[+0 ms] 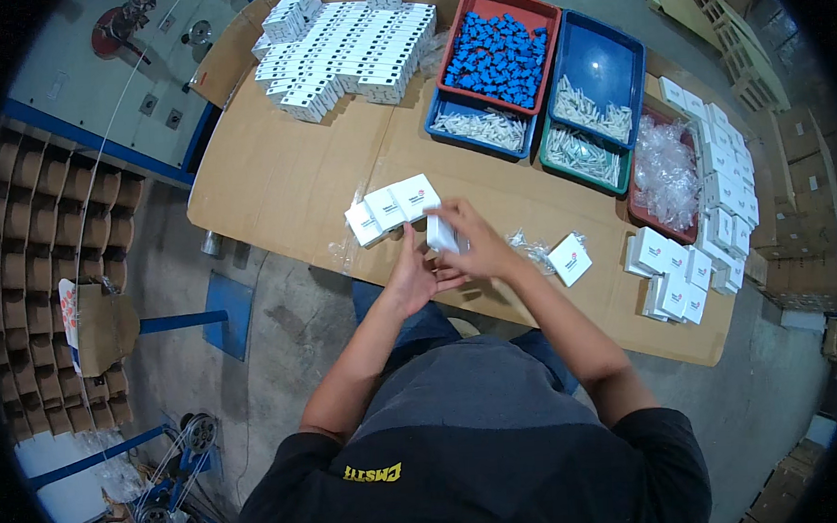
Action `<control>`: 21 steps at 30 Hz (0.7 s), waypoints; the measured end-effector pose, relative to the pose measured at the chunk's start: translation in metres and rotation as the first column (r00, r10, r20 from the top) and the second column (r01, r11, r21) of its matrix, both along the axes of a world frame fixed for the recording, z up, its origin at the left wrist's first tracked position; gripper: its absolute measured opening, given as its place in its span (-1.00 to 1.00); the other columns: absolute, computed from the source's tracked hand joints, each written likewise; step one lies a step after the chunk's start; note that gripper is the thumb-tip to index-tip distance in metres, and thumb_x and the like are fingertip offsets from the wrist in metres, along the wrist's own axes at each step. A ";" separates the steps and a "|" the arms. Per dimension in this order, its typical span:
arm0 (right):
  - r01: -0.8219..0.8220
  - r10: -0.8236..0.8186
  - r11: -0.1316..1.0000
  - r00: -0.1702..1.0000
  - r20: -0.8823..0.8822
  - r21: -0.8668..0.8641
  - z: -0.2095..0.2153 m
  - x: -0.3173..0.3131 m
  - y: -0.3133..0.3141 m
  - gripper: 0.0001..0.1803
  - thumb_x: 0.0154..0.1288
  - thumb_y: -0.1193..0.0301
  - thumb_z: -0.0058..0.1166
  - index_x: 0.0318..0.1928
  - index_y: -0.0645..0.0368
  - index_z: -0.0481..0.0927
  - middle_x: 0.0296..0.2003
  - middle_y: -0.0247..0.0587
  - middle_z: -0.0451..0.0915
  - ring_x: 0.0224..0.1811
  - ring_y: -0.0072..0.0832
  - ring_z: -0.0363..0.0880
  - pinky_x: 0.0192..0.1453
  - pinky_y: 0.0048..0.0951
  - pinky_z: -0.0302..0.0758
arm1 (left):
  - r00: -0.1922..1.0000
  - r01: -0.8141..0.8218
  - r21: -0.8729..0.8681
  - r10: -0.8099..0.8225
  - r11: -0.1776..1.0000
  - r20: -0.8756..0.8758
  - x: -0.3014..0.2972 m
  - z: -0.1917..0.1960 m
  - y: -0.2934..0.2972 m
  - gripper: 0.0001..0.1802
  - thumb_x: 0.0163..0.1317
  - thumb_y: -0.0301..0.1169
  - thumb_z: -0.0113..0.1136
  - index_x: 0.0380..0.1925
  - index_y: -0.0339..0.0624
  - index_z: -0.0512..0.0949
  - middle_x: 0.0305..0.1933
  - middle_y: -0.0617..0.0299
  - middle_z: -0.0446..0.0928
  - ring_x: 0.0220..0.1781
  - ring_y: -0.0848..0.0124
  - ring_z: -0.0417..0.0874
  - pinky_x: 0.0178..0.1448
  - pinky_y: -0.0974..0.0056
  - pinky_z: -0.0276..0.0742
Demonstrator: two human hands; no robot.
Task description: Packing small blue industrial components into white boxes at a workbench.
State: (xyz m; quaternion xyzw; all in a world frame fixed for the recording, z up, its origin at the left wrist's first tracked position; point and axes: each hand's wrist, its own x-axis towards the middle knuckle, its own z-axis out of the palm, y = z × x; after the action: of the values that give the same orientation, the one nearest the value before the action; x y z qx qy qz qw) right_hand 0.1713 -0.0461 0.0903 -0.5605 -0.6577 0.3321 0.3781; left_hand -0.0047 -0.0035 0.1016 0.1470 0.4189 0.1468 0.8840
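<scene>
A small white box (441,234) stands on end at the near edge of the cardboard-covered table (281,174). My right hand (479,244) is curled over it from the right. My left hand (413,276) sits just below and left of the box, fingers touching my right hand. Three closed white boxes (392,208) lie in a row just beyond my hands. Another white box (570,258) lies to the right next to crumpled clear plastic bags (530,249).
Far across the table lies a large spread of white boxes (346,47). A red tray of blue parts (498,54), blue trays of white parts (592,96), a tray of clear bags (664,168) and stacked white boxes (709,208) line the right. Brown tubes (50,271) stand left.
</scene>
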 end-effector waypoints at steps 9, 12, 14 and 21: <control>0.257 -0.262 0.961 0.965 0.034 0.103 -0.003 -0.015 -0.084 -0.28 0.41 0.13 0.16 0.41 0.32 0.32 0.27 0.16 0.34 0.30 0.08 0.37 0.38 -0.10 0.35 | 0.958 0.191 0.029 -0.193 0.981 0.214 0.039 -0.022 -0.043 -0.25 0.43 0.39 -0.25 0.29 0.10 0.39 0.13 0.33 0.54 0.18 0.41 0.58 0.21 0.21 0.56; 0.287 -0.302 0.939 0.952 0.056 0.190 -0.010 -0.016 -0.094 -0.28 0.41 0.22 0.17 0.42 0.37 0.29 0.28 0.19 0.34 0.30 0.09 0.38 0.37 -0.10 0.36 | 0.959 0.208 0.037 -0.211 0.977 0.191 0.044 -0.027 -0.053 -0.33 0.49 0.31 -0.20 0.28 0.11 0.42 0.14 0.36 0.55 0.17 0.40 0.59 0.20 0.17 0.57; 0.271 -0.299 0.926 0.952 0.071 0.261 -0.018 -0.017 -0.096 -0.31 0.47 0.17 0.09 0.41 0.40 0.31 0.31 0.20 0.33 0.34 0.09 0.38 0.39 -0.12 0.37 | 0.974 0.111 0.040 -0.117 0.993 0.192 0.044 -0.028 -0.058 -0.37 0.50 0.28 -0.15 0.28 0.11 0.42 0.14 0.36 0.55 0.17 0.42 0.59 0.21 0.17 0.55; 0.336 -0.350 0.909 0.937 0.015 0.245 -0.025 -0.019 -0.108 -0.38 0.51 0.18 0.04 0.35 0.44 0.38 0.26 0.20 0.39 0.29 0.08 0.43 0.36 -0.16 0.39 | 0.971 0.114 -0.012 -0.109 0.993 0.213 0.041 -0.032 -0.066 -0.49 0.51 0.16 -0.02 0.21 0.10 0.47 0.07 0.43 0.55 0.10 0.55 0.59 0.13 0.32 0.58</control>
State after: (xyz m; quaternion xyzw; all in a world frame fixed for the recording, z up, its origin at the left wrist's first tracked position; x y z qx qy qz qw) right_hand 0.1518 -0.1542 0.0648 -0.6271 -0.5951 0.1623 0.4756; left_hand 0.0365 -0.0699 0.0701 0.1432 0.3150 0.1068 0.9321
